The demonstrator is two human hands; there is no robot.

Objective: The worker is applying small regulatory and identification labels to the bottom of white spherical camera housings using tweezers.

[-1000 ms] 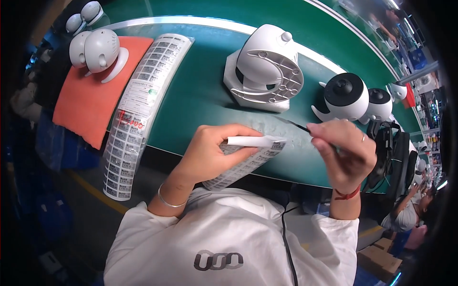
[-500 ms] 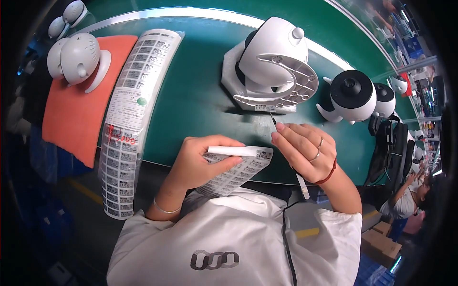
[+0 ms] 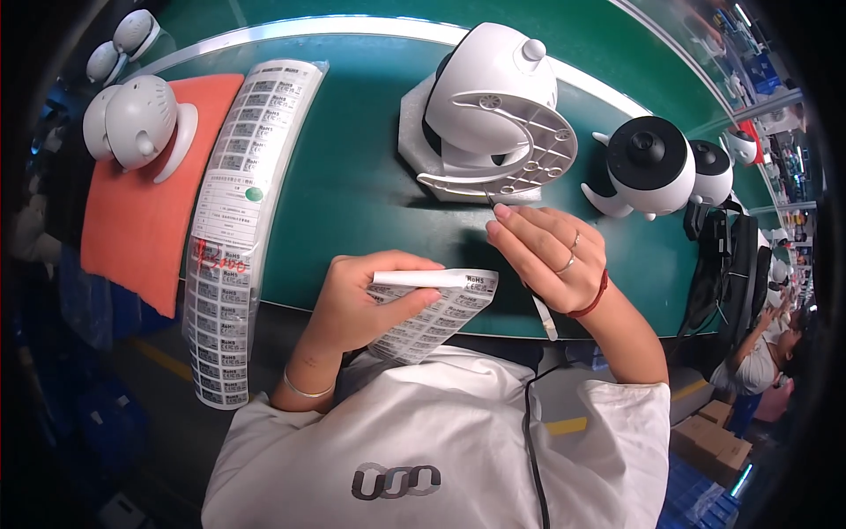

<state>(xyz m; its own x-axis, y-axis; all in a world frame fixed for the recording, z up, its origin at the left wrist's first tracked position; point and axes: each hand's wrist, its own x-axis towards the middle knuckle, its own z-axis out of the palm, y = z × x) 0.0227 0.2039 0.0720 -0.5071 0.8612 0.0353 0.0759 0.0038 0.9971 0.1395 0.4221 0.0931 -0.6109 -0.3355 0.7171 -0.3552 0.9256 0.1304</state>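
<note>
My left hand (image 3: 352, 304) pinches a sheet of small printed labels (image 3: 432, 322), its top edge folded back, above the table's near edge. A pair of tweezers (image 3: 545, 319) is gripped in my right hand (image 3: 555, 251). Their fine tip reaches the lower rim of the base of a white camera (image 3: 493, 88); whether a label is at the tip I cannot make out. The camera lies tipped on a pale foam block (image 3: 412, 141), with the ribbed underside of its base toward me.
On the left, a long bagged strip of labels (image 3: 231, 212) lies beside an orange foam mat (image 3: 132, 225) bearing another white camera (image 3: 145, 119). Black-fronted white cameras (image 3: 648, 163) and black straps (image 3: 718, 264) sit at right. A person (image 3: 762, 353) works farther right.
The label seen at the tweezers' tip half a second ago no longer shows there. My right hand has shifted slightly up and left, with the view moving a little too.
</note>
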